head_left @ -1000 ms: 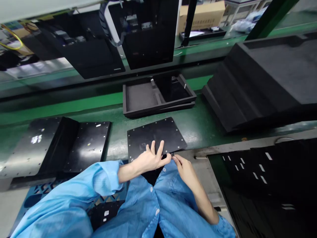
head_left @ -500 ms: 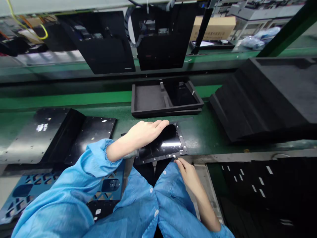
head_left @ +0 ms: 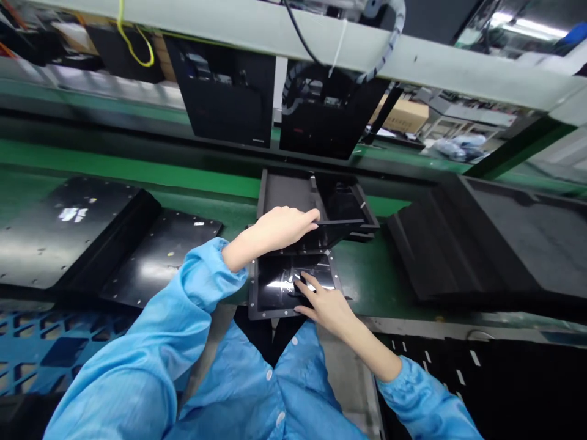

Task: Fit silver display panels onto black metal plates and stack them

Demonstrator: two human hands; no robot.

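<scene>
My left hand (head_left: 288, 227) is closed on the upper edge of a thin dark panel (head_left: 337, 233), which stands tilted behind a framed black panel. That framed panel (head_left: 275, 281) lies on the green bench at its front edge, glossy, with small round dots along its border. Over its right part is my right hand (head_left: 321, 302), fingers spread, fingertips at the glossy surface. Behind both panels sits a black foam tray (head_left: 262, 194) with a glossy dark panel (head_left: 342, 198) in its right part.
Stacked dark plates (head_left: 151, 250) lie on the bench at the left. A large stack of black foam trays (head_left: 463, 238) stands at the right. Two dark screens (head_left: 229, 101) hang at the back, below a pale beam (head_left: 229, 24). Dark sheets (head_left: 518, 379) are at the lower right.
The thin panel now stands raised and tilted in my left hand, uncovering the framed panel. My right hand has moved from the framed panel's front edge onto its surface, fingers now spread. The view has shifted.
</scene>
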